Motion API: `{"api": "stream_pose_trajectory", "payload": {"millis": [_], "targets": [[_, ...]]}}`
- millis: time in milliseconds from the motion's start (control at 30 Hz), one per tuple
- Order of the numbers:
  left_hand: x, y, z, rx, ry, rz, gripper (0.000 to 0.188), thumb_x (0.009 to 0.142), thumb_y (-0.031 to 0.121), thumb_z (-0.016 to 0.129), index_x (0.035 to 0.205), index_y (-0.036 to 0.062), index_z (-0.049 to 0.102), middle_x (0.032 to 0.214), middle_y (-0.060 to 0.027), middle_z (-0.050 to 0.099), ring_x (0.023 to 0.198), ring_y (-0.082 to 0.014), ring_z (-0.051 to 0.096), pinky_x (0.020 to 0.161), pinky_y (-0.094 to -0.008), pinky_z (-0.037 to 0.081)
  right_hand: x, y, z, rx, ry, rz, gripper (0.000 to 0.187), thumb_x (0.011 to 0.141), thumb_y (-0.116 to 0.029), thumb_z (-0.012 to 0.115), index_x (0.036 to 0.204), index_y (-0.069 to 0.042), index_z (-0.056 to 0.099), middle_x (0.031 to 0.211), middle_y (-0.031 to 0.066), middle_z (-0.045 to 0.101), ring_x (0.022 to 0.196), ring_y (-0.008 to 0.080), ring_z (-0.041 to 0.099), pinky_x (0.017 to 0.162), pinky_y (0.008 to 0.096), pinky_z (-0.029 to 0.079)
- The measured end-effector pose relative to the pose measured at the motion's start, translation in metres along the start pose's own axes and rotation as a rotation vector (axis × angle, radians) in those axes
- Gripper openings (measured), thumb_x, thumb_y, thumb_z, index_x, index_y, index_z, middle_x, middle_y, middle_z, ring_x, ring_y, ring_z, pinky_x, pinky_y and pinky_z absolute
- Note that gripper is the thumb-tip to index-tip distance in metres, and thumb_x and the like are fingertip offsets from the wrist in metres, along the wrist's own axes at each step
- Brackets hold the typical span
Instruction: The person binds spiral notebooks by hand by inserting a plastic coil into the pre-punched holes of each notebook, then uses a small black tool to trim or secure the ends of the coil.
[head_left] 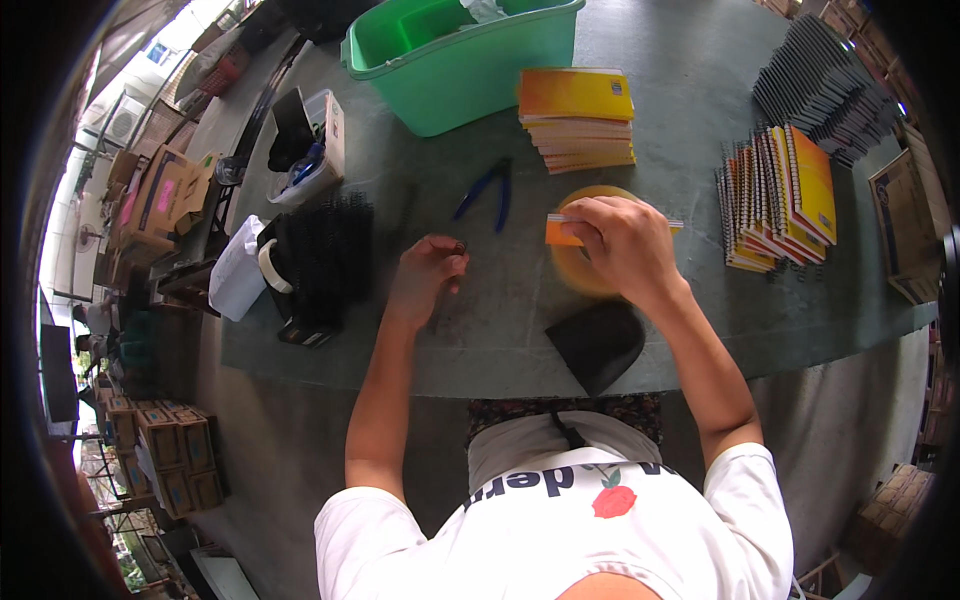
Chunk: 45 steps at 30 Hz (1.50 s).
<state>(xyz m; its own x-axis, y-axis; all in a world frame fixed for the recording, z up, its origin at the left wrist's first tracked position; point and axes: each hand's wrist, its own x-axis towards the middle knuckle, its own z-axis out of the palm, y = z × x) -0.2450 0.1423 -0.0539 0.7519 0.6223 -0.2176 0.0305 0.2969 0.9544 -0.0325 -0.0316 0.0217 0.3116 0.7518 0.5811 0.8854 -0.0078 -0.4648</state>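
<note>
My right hand (628,245) grips a small orange notebook (562,232), seen nearly edge-on and mostly hidden by my fingers. Beneath it a round yellow, tape-like roll (578,277) rests on the table. My left hand (432,275) hovers to the left with fingers pinched; a tiny dark thing seems to be at its fingertips, too small to name. Blue-handled pliers (490,198) lie just beyond that hand. Near the front edge, below my right hand, sits a dark curved piece (598,345). A stack of yellow-orange notebooks (577,110) stands behind the roll.
Spiral-bound notebooks (778,200) are piled at the right, with black spiral coils (825,85) behind. More black coils (320,255) lie at the left by a white bundle (237,270). A green tub (470,80) and a clear box (325,165) stand farther back.
</note>
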Motion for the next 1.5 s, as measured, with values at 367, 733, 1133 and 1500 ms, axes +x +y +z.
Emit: {"api": "stream_pose_trajectory", "payload": {"millis": [367, 733, 1133, 1500], "targets": [[-0.002, 0.038, 0.096, 0.528, 0.036, 0.474, 0.013, 0.089, 0.010, 0.065, 0.097, -0.0002, 0.067, 0.075, -0.0027, 0.065, 0.064, -0.0060, 0.058, 0.054, -0.0206, 0.044, 0.002, 0.001, 0.005, 0.017, -0.119, 0.070, 0.011, 0.081, -0.016, 0.065, 0.089, -0.013, 0.070, 0.076, 0.0073, 0.069, 0.068, 0.0257, 0.066, 0.059, 0.0365, 0.049], [0.000, 0.045, 0.105, 0.798, 0.194, 0.665, 0.013, 0.088, 0.012, 0.066, 0.094, 0.0008, 0.067, 0.069, -0.0017, 0.063, 0.055, -0.0069, 0.058, 0.050, -0.0230, 0.046, 0.002, -0.002, 0.002, 0.003, -0.131, 0.066, 0.014, 0.080, -0.013, 0.065, 0.092, -0.014, 0.070, 0.076, 0.0078, 0.068, 0.068, 0.0263, 0.066, 0.058, 0.0372, 0.049], [-0.011, 0.064, 0.119, 0.557, 0.014, 0.464, 0.016, 0.087, 0.011, 0.067, 0.097, 0.0004, 0.062, 0.071, -0.0065, 0.061, 0.062, -0.0117, 0.059, 0.060, -0.0248, 0.047, 0.020, -0.006, -0.008, 0.310, -0.042, 0.147, 0.007, 0.083, -0.014, 0.064, 0.089, -0.012, 0.066, 0.079, 0.0069, 0.068, 0.073, 0.0298, 0.065, 0.062, 0.0378, 0.051], [-0.017, 0.026, 0.156, 1.284, 0.136, 1.223, 0.044, 0.065, 0.013, 0.077, 0.104, 0.0060, 0.058, 0.090, -0.0086, 0.056, 0.076, -0.0263, 0.058, 0.070, -0.0373, 0.051, 0.014, 0.023, -0.031, 1.150, 0.066, 0.744, 0.028, 0.091, -0.018, 0.064, 0.108, -0.001, 0.049, 0.098, 0.0046, 0.056, 0.089, 0.0103, 0.059, 0.071, 0.0232, 0.052]]}}
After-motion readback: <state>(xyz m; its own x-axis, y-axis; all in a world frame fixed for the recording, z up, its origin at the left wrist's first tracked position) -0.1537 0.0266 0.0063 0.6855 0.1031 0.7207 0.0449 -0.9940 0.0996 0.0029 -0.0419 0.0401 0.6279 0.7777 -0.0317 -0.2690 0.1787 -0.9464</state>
